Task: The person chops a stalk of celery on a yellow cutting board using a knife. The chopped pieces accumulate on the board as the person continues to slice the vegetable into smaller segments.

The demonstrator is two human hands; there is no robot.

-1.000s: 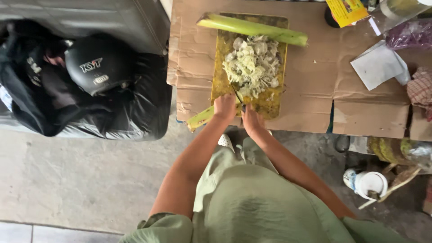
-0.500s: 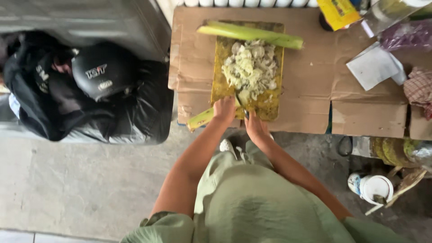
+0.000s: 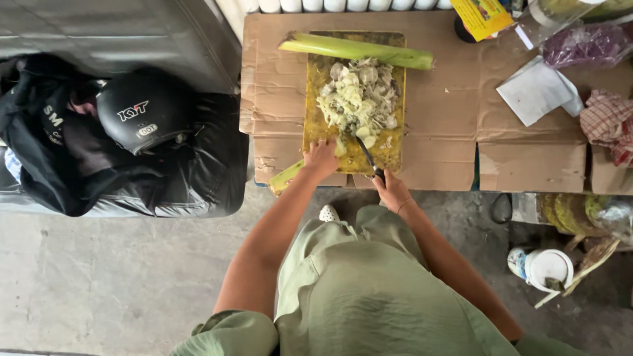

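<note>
A yellow cutting board lies on a cardboard-covered table. A heap of pale chopped vegetable covers its middle. A long green stalk rests across the board's far edge. My left hand holds another green stalk against the board's near edge. My right hand grips a knife whose blade points into the near end of the heap.
A black helmet and dark clothing sit on a black seat at the left. White paper, a purple bag, a checked cloth and a yellow packet lie on the table's right. A white cup stands on the floor.
The view has shifted slightly. My left hand has slid a little to the left along the stalk, and the knife blade now sits at the heap's near edge.
</note>
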